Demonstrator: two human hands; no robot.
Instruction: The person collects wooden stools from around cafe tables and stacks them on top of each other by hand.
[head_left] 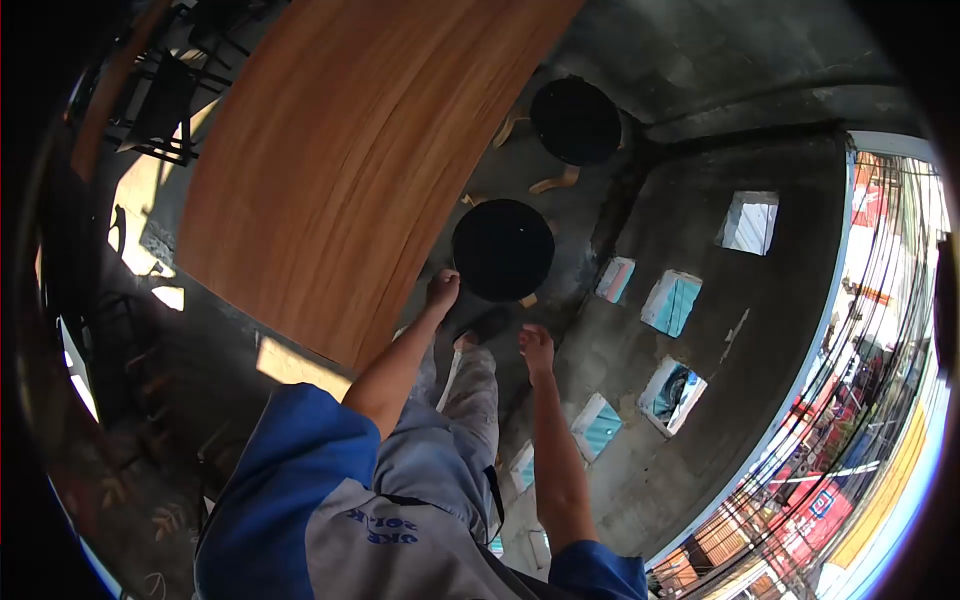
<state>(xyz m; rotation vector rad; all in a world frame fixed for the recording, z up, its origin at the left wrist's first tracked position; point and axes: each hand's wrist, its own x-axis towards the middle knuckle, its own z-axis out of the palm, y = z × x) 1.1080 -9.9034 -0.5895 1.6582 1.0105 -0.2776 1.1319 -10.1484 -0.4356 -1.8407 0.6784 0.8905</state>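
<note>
My left hand is closed in a loose fist beside the near-left edge of a round black stool; I cannot tell whether it touches the seat. To the right and nearer to me, my right hand hangs with its fingers curled, and no object shows in it. The long brown wooden table lies just left of my left hand. Below my hands are my grey trousers and a dark shoe on the floor.
A second black stool with curved wooden legs stands farther along the table. To the right rises a grey concrete wall with several square openings; overhead wires run outside. Black chairs stand beyond the table at far left.
</note>
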